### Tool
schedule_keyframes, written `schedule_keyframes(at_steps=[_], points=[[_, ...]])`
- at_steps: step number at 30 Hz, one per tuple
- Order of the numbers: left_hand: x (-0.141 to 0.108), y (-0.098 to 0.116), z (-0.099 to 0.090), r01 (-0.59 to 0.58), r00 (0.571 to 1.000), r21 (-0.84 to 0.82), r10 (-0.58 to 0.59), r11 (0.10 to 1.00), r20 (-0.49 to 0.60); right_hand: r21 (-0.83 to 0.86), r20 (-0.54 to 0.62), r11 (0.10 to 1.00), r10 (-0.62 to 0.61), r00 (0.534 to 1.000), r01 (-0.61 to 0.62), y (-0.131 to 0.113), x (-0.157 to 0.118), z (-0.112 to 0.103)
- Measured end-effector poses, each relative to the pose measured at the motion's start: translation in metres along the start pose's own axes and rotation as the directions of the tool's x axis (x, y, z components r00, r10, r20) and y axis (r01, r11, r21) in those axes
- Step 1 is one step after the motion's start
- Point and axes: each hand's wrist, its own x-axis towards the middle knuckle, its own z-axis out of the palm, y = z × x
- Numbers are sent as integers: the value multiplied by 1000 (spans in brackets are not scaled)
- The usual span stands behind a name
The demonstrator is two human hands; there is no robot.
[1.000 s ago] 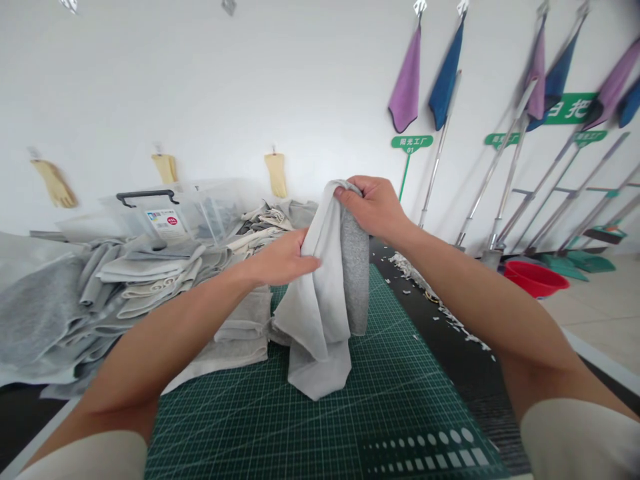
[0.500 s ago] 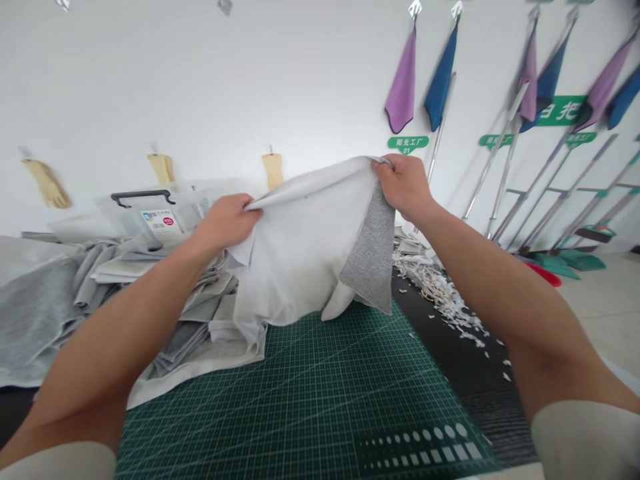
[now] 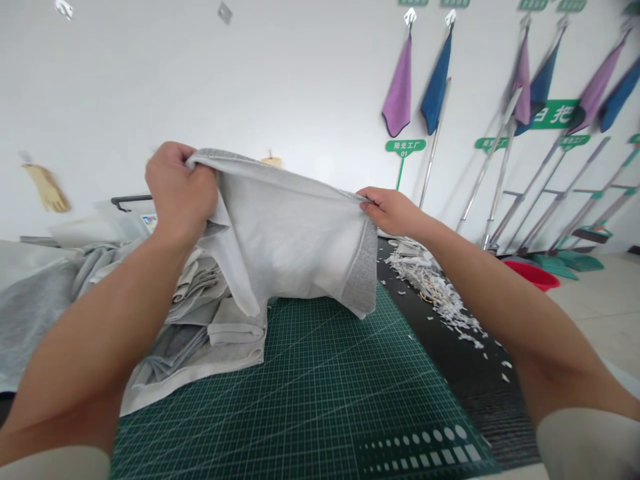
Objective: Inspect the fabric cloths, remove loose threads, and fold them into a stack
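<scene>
Above green cutting mat (image 3: pixel 280 387) | left hand (image 3: pixel 180 193), right hand (image 3: pixel 393 211) pinch top edge of grey fleece (image 3: pixel 285 247) | open mat in front

We face a white wall (image 3: pixel 280 80) where a purple cloth (image 3: pixel 397 87) and a blue cloth (image 3: pixel 435 83) hang above a green sign (image 3: pixel 404 147), long-handled mops (image 3: pixel 550 193) lean beneath them, and a red basin (image 3: pixel 533 275) sits on the pale tile floor (image 3: pixel 600 320).

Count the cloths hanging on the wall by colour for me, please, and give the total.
Purple cloths: 3
Blue cloths: 3
Total: 6
</scene>
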Motion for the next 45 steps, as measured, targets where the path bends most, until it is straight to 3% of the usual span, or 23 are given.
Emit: schedule_keyframes(at_steps=[6, 10, 14, 19, 23, 25, 26, 27, 28, 29, 31, 32, 33, 34, 38, 40, 42, 45], points=[[8, -2, 7, 55, 988, -107, -70, 993, -141, -5, 65, 994, 110, 992, -110, 0, -11, 22], [15, -6, 6, 23, 974, -205, -68, 979, -216, -49, 134, 991, 134, 982, -128, 7, -25, 46], [19, -14, 6, 10, 963, -238, -74, 971, -261, -48, 131, 983, 182, 975, -177, 20, -36, 59], [11, -14, 13, 1, 965, -324, -86, 946, -248, -21, 17, 950, 313, 949, -313, 35, -48, 68], [1, -5, 9, -96, 970, -241, 36, 966, -240, 13, -121, 887, 460, 880, -462, 41, -57, 70], [-1, -2, 3, -179, 977, -135, 160, 975, -139, 35, -171, 872, 487, 857, -488, 41, -59, 67], [-2, -2, 1, -230, 973, -74, 228, 970, -32, 44, -176, 875, 481, 859, -482, 40, -60, 65], [-2, -2, -1, -286, 951, -17, 286, 958, 118, 50, -170, 883, 469, 867, -467, 38, -60, 62], [-2, -4, -1, -346, 894, 24, 322, 938, 312, 54, -157, 891, 454, 877, -451, 35, -60, 58], [-4, -5, 0, -402, 790, 40, 324, 915, 520, 60, -135, 899, 437, 889, -433, 32, -60, 56], [-10, -8, 5, -476, 488, 6, 259, 879, 834, 90, -67, 915, 400, 914, -394, 22, -60, 52], [-15, -9, 8, -487, 349, -33, 229, 873, 909, 116, -23, 923, 372, 928, -367, 16, -59, 52], [-23, -8, 12, -483, 247, -77, 220, 872, 944, 146, 27, 931, 336, 942, -336, 9, -59, 53], [-31, -6, 14, -467, 193, -120, 233, 876, 953, 176, 72, 937, 293, 953, -301, 2, -59, 54], [-71, 14, 12, -320, 92, -319, 365, 892, 927, 226, 153, 954, 164, 975, -196, -26, -59, 65], [-89, 27, 7, -228, 67, -397, 421, 889, 905, 243, 145, 954, 144, 979, -176, -39, -58, 70], [-103, 39, 3, -129, 92, -450, 462, 884, 882, 284, 118, 944, 138, 983, -167, -50, -56, 74], [-118, 51, 3, -23, 163, -494, 491, 869, 856, 367, 86, 916, 139, 987, -161, -64, -52, 79]])
